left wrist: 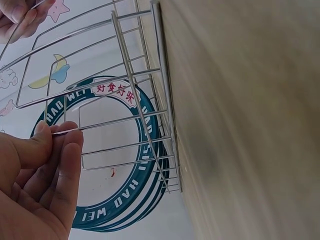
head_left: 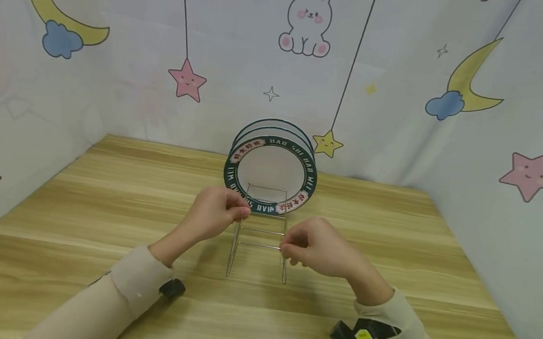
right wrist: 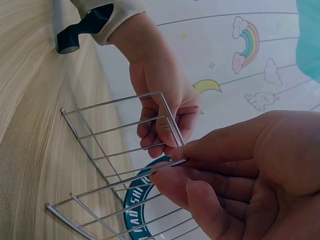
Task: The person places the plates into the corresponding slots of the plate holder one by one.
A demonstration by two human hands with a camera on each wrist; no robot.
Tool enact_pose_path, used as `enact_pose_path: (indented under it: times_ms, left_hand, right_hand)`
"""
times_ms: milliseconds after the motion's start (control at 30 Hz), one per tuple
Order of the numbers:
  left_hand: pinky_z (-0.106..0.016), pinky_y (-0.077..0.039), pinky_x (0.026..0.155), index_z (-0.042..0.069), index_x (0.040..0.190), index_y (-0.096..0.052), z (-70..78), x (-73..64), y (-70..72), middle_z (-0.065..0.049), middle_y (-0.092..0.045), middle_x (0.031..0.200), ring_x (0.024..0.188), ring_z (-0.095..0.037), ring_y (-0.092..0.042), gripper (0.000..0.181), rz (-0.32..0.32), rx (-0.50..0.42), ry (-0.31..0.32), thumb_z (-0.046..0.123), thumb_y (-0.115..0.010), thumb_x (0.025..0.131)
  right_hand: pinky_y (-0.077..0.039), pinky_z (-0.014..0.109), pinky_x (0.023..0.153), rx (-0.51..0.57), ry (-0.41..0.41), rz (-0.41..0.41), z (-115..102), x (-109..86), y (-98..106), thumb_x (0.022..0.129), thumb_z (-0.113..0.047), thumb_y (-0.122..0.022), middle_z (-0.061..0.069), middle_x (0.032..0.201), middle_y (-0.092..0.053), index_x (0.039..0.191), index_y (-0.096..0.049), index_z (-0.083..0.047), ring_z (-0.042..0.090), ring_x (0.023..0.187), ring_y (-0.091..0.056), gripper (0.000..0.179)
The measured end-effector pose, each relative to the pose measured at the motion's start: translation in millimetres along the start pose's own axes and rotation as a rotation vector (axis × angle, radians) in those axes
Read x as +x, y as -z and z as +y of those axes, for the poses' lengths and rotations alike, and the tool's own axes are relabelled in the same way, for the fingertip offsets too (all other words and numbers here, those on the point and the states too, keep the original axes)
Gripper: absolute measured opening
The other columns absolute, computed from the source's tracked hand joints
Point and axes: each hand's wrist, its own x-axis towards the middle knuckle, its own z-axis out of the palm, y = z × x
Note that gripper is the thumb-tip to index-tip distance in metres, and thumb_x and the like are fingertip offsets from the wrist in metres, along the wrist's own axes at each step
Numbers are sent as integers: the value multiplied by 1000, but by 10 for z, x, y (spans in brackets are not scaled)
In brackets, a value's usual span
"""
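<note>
A silver wire dish rack [left wrist: 165, 75] stands on the wooden table, its upright wire loops in a row. Plates with dark green rims stand on edge at its far end; the front plate [head_left: 272, 164] faces me, with red and white lettering on its rim. My left hand [head_left: 213, 213] pinches a wire loop near its top left corner, in front of the plates. Nearer to me, my right hand [head_left: 318, 246] pinches a loop at its right corner between thumb and fingers. In the right wrist view, the left hand [right wrist: 162, 90] shows beyond the near loops.
The wood-grain table [head_left: 104, 220] reaches back to a white curtain [head_left: 243, 39] printed with moons, stars and a rabbit, which also hangs along both sides. Black wrist mounts [head_left: 343, 335] stick out from the sleeves, close over the tabletop.
</note>
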Motion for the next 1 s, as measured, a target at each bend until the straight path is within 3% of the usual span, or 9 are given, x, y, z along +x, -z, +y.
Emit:
enact_pose_path:
  times_ms: [433, 700, 1000]
  left_hand:
    - [-30, -52, 60, 9, 85, -78, 29, 51, -35, 5, -69, 73, 67, -14, -60, 10, -8, 0, -2, 16, -73, 91]
    - [-30, -52, 60, 10, 84, -78, 35, 64, -35, 4, -69, 73, 67, -13, -61, 9, -5, -7, -5, 15, -73, 90]
    - [-30, -51, 59, 9, 84, -78, 32, 62, -51, -1, -71, 76, 66, -15, -60, 9, -13, -26, 3, 14, -73, 90]
  right_hand:
    - [-56, 29, 57, 28, 12, -26, 34, -15, 45, 95, -8, -64, 4, 79, -70, 88, -73, -9, 14, 67, -66, 12]
    - [-56, 29, 56, 22, 3, -25, 23, -18, 58, 95, -7, -64, -4, 77, -69, 88, -74, -10, 16, 68, -66, 12]
    - [-56, 29, 57, 33, 7, -35, 46, -13, 51, 95, -7, -65, -2, 77, -69, 87, -73, -9, 16, 68, -66, 12]
